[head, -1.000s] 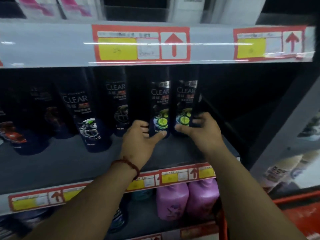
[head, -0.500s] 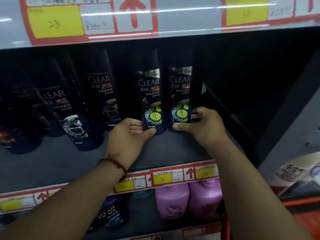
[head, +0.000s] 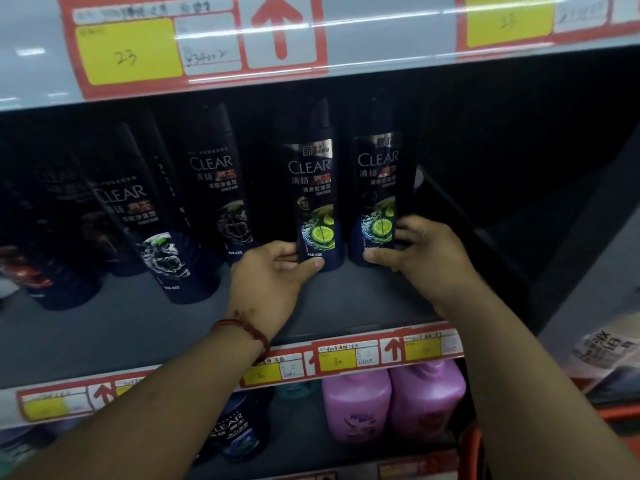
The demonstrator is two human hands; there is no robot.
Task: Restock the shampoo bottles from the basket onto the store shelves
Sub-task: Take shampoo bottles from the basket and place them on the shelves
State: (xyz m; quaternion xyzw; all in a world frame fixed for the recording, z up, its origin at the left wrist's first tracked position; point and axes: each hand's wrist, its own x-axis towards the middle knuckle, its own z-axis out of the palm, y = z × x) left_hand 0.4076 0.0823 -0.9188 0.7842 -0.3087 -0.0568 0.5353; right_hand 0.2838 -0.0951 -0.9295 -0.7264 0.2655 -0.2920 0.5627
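Left hand [head: 273, 271] grips left lime bottle [head: 317, 202] low; right hand [head: 426, 251] grips right lime bottle [head: 379, 195]

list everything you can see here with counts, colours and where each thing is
lime-label bottles: 2, dark blue, standing on the middle shelf, one in each hand
other dark bottles: several, count lost in shadow, middle shelf at left
pink bottles: 2, pink, lower shelf at right
dark bottle: 1, dark blue, lower shelf left of the pink ones
price tags: several, yellow on red, shelf edges
white packs: count unclear, white, far right
bracelet: 1, red, left wrist
left hand: grips the left lime-label bottle near its base
right hand: grips the right one
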